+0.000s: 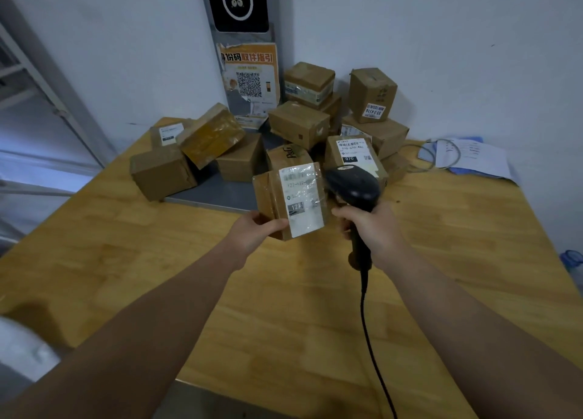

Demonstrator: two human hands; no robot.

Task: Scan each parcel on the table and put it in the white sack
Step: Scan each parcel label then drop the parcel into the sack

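Note:
My left hand (pixel 257 229) grips a small brown cardboard parcel (pixel 271 198) by its lower left corner, lifted above the wooden table (pixel 284 292). Its white shipping label (pixel 301 198) faces me. My right hand (pixel 370 226) holds a black corded barcode scanner (pixel 353 187) by the handle, its head close to the right of the label. Several more brown parcels (pixel 299 125) are piled at the back of the table against the wall. A white sack (pixel 22 346) shows at the lower left edge, mostly out of view.
A grey stand with a black screen (pixel 236 4) and an orange QR poster (pixel 250 81) rises behind the pile. Papers and a coiled cable (pixel 467 155) lie at the table's back right. The scanner cord (pixel 372 355) trails toward me. A metal rack (pixel 38 81) stands at left.

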